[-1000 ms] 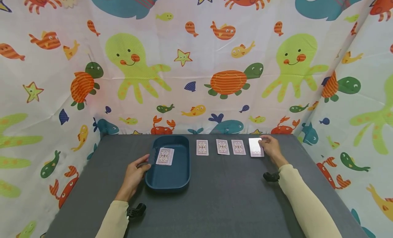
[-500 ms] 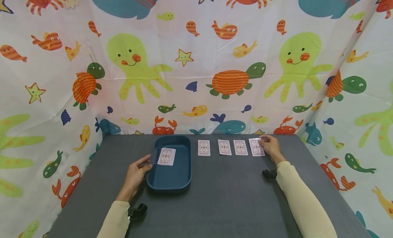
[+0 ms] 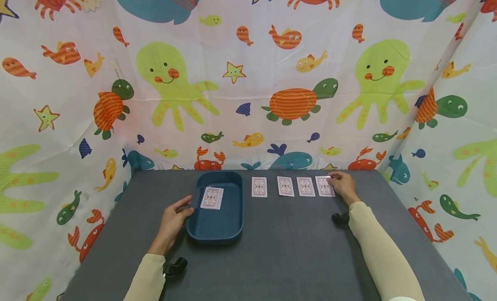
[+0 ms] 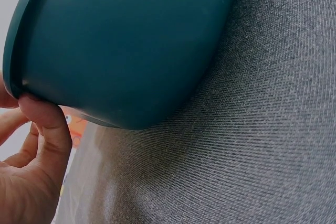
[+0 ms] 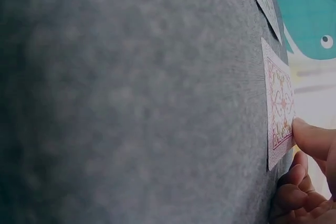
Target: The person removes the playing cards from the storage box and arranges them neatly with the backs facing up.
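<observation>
Where the dark grey table (image 3: 268,249) lies nearest the wearer, the left hand (image 3: 171,221) stands at the left side of the blue tray (image 3: 215,225), thumb against its rim; whether its fingers pinch or merely steady it cannot be told. Inside the tray, overlapping cards (image 3: 211,198) lie with patterned backs up. Farther off and to the right, the right hand (image 3: 344,186) has its thumb and fingers drawn close together; it appears to pinch the end card (image 3: 324,188), rightmost of the row, by the far part of its right edge. The relation judged to govern the coming move: the end card extends leftward and nearward from these fingertips, its long axis running near to far with a slight slant, so the hold lies to one side of that axis. The right hand is plainly the nearer; the tray and three other cards (image 3: 286,186) separate the left from it. Beyond hangs a sea-creature curtain (image 3: 203,55).
</observation>
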A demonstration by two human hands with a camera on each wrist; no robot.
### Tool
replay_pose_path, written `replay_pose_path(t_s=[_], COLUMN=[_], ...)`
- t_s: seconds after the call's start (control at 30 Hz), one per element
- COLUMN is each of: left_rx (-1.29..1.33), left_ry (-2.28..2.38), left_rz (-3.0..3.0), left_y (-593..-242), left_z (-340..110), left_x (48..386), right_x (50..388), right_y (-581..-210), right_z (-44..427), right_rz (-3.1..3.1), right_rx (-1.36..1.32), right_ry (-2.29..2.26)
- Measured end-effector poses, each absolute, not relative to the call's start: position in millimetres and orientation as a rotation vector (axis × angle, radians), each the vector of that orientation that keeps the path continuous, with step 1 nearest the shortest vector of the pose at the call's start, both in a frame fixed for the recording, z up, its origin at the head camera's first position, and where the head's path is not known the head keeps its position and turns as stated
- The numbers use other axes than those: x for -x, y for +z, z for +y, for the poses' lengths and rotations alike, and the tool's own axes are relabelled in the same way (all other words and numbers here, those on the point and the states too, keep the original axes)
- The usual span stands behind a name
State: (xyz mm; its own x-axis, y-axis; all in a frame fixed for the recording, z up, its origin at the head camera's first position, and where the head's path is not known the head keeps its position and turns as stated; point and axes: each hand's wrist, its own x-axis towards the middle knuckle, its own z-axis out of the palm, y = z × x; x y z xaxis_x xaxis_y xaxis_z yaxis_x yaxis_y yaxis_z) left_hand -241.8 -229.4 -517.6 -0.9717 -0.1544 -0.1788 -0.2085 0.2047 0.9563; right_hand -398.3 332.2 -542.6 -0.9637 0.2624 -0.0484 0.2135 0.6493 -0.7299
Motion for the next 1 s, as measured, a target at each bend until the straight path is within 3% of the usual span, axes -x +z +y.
replay_pose_path(t_s=[0.6, 1.0], left_rx=[0.363, 0.374], left_ry=[1.917, 1.912], left_rz=[2.405, 2.407], left_y=[-518, -518], left_z=[-225, -227], left_x=[242, 243], right_x=[388, 370], right_y=[-535, -516], right_z=[337, 315], right_rz=[-2.775, -2.711], right_rx=[0.442, 0.231], right_ry=[1.228, 1.262])
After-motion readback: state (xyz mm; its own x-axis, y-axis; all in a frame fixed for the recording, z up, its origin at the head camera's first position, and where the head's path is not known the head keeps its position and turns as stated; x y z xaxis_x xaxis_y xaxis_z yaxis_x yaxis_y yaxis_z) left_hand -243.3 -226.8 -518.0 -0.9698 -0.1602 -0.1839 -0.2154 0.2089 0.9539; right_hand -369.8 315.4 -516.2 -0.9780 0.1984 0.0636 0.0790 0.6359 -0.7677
